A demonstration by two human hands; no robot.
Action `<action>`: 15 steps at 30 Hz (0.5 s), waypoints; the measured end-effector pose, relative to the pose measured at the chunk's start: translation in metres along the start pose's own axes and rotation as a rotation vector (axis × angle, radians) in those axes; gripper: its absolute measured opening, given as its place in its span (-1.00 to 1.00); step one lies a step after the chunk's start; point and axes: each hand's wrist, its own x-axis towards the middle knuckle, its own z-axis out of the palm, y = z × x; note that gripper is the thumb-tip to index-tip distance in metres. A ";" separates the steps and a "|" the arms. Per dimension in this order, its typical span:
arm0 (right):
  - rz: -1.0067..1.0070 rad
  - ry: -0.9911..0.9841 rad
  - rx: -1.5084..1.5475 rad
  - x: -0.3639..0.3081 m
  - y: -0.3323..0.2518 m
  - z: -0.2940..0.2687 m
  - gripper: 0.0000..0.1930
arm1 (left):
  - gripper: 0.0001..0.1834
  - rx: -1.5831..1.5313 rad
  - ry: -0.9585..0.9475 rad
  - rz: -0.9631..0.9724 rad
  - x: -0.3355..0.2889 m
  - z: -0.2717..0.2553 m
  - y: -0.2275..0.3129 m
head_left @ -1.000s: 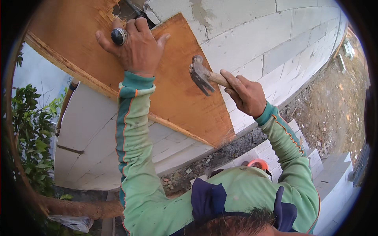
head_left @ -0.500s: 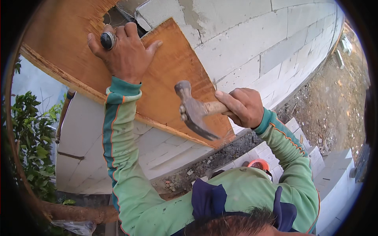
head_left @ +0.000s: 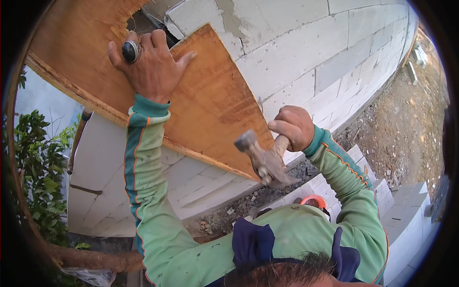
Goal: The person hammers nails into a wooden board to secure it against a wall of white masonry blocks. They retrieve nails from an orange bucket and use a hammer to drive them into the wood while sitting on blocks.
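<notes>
A brown plywood board [head_left: 210, 105] lies slanted against the block wall, with a jagged gap at its upper edge. My left hand [head_left: 152, 67], wearing a large dark-stoned ring [head_left: 131, 50], grips the board at that gap. Its fingers bend over the edge, their tips hidden, and the thumb spreads out on the face. Off to the right, my right hand [head_left: 292, 128] is closed round the wooden handle of a claw hammer [head_left: 268, 162]. The hammer's head hangs by the board's lower right corner, with its claw pointing right and slightly smeared by motion.
A wall of pale blocks [head_left: 296, 52] curves behind the board. More white blocks [head_left: 406, 210] are stacked at the lower right, near an orange bucket [head_left: 314, 201]. Leafy branches [head_left: 43, 167] stand at the left, above a brown trunk or pole [head_left: 95, 258]. Rubble-strewn ground [head_left: 397, 129] lies at the right.
The hammer head has swung right and down, and its claw has turned from the board toward the right. My right hand has shifted slightly. My left hand stays on the board.
</notes>
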 end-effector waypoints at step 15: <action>0.616 -0.170 -0.204 -0.011 0.019 0.016 -0.68 | -0.33 -0.037 0.022 -0.011 -0.003 0.012 0.004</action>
